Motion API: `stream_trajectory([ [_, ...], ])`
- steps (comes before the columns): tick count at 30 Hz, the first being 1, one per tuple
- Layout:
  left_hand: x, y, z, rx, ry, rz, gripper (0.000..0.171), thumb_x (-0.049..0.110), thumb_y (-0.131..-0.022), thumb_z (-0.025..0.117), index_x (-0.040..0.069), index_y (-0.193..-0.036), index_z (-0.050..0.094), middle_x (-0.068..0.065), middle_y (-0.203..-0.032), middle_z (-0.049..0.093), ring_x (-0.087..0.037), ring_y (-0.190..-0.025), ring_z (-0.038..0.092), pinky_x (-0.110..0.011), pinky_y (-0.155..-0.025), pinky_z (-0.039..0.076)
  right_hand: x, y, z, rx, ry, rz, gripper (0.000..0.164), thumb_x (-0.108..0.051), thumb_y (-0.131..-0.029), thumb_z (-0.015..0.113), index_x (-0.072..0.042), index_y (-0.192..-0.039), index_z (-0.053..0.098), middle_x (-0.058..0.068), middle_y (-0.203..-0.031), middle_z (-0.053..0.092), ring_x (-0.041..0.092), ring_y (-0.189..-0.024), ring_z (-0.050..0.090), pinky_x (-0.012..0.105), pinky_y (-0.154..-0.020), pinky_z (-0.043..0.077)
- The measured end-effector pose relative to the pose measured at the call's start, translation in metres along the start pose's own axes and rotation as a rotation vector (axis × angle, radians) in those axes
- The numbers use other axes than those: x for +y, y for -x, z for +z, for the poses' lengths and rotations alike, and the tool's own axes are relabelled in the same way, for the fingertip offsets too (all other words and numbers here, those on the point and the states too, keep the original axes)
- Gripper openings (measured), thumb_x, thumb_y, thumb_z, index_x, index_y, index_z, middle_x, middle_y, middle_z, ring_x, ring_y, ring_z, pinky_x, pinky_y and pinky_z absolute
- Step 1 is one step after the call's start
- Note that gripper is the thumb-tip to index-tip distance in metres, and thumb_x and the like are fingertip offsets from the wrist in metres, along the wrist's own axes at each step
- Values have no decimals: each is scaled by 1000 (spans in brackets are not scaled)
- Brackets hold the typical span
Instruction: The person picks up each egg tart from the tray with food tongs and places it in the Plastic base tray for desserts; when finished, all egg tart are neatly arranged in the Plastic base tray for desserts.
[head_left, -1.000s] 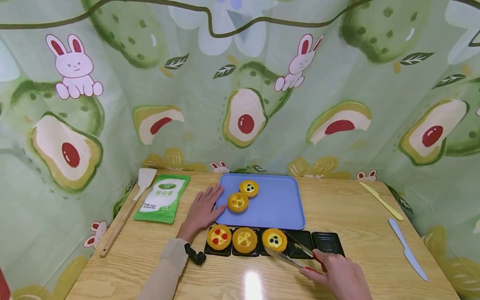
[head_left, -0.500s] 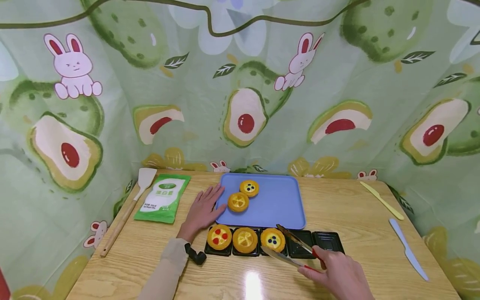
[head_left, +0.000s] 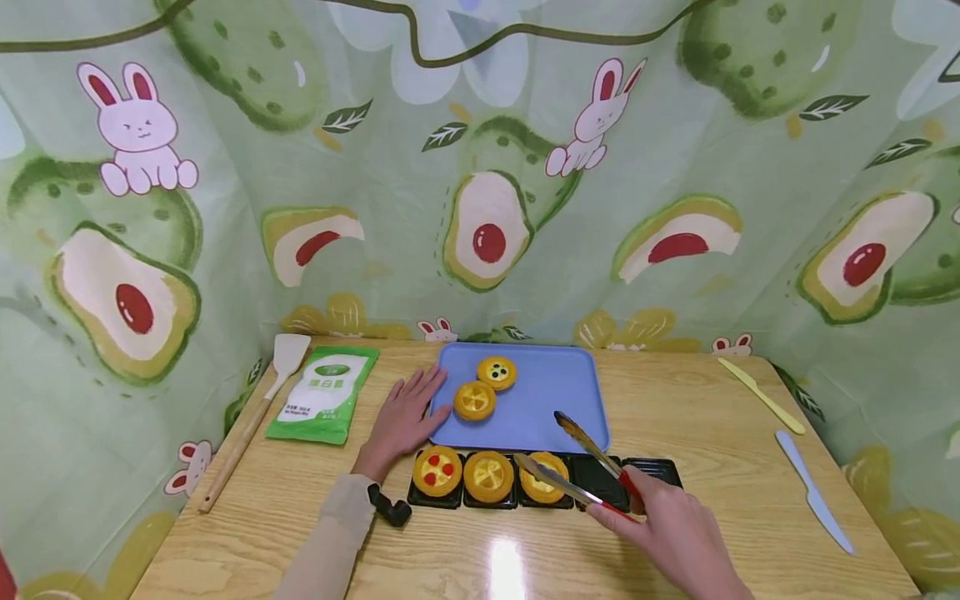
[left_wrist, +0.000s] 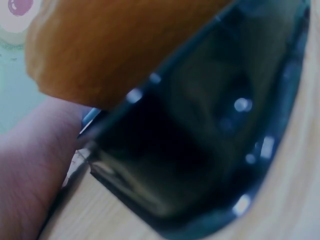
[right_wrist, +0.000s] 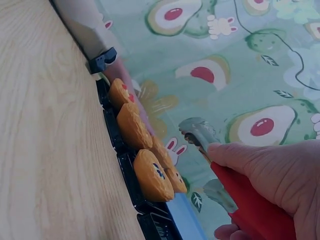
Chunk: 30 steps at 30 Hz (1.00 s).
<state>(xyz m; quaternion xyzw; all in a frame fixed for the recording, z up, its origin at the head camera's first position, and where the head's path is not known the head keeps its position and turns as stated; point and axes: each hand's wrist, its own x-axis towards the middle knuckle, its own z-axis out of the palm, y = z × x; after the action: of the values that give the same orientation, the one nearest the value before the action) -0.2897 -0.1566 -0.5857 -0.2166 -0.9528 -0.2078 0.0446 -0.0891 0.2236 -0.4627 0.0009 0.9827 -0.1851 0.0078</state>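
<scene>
My left hand (head_left: 401, 421) lies with fingers spread over the left edge of a blue tray (head_left: 558, 383). A blueberry-topped egg tart (head_left: 497, 372) and a wedge-patterned tart (head_left: 474, 402) touch on that tray. My right hand (head_left: 675, 521) grips red-handled tongs (head_left: 588, 442), their arms spread and nothing between the tips. The tongs hover over a third tart (head_left: 542, 493), partly covering it; its blue dots show in the right wrist view. Left of it, a red-dotted tart (head_left: 437, 471) and another wedge-patterned tart (head_left: 488, 477) sit in black plastic cups.
Two black cups (head_left: 654, 470) without tarts end the row at the right. A green-and-white packet (head_left: 324, 396) and a wooden-handled spatula (head_left: 258, 417) lie at the left. A yellow knife (head_left: 761, 396) and a pale blue knife (head_left: 813, 492) lie far right. A patterned curtain (head_left: 405, 267) stands behind.
The tongs have moved up and away from the blueberry-dotted tart in the third cup, which stays there. My left hand keeps its place on the tray's edge.
</scene>
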Motion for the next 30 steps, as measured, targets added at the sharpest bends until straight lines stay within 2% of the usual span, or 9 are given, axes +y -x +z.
stream_trajectory([
  [2, 0, 0, 0, 7, -2, 1, 72, 60, -106, 43, 25, -167, 29, 4, -174, 21, -30, -160, 19, -58, -127, 14, -2, -4, 0, 0, -16, -7, 60, -75, -82, 73, -16, -88, 62, -5, -66, 47, 13, -56, 41, 29, -48, 29],
  [7, -1, 0, 0, 2, -2, -1, 72, 61, -106, 42, 26, -167, 28, 4, -174, 20, -30, -160, 19, -57, -127, 13, -8, -15, 5, -4, -64, -26, 67, -73, -82, 73, -12, -109, 71, -5, -65, 48, 13, -56, 42, 29, -49, 30],
  [10, -2, 0, 0, -10, -3, -5, 73, 63, -106, 40, 27, -168, 26, 5, -174, 19, -29, -161, 17, -57, -128, 12, -11, -21, 9, 7, -73, -49, 66, -71, -83, 74, -13, -112, 71, -5, -64, 45, 12, -55, 40, 28, -48, 29],
  [14, -1, 0, 0, -24, -10, -13, 73, 64, -106, 39, 29, -168, 23, 6, -175, 17, -27, -161, 15, -55, -128, 11, -16, -29, 13, 21, -71, -88, 59, -69, -84, 74, -14, -104, 69, -5, -63, 44, 11, -51, 38, 27, -46, 28],
  [16, 0, -1, 0, -22, -12, -10, 73, 62, -106, 41, 29, -168, 23, 5, -174, 17, -28, -161, 15, -56, -128, 11, -18, -34, 15, 30, -64, -108, 60, -70, -84, 74, -15, -106, 69, -6, -63, 43, 11, -51, 36, 27, -45, 27],
  [24, 0, 0, -1, -15, 0, -4, 71, 59, -107, 43, 28, -168, 25, 4, -174, 19, -28, -161, 16, -56, -128, 12, -22, -58, 23, 57, -43, -215, 53, -67, -84, 76, -18, -83, 57, -8, -59, 36, 8, -49, 30, 25, -45, 21],
  [30, -1, 0, 0, -8, -5, 3, 72, 61, -107, 40, 27, -168, 26, 4, -174, 19, -28, -161, 17, -57, -128, 12, -27, -80, 32, 96, -24, -312, 49, -63, -84, 79, -18, -85, 60, -9, -59, 31, 6, -49, 24, 25, -46, 17],
])
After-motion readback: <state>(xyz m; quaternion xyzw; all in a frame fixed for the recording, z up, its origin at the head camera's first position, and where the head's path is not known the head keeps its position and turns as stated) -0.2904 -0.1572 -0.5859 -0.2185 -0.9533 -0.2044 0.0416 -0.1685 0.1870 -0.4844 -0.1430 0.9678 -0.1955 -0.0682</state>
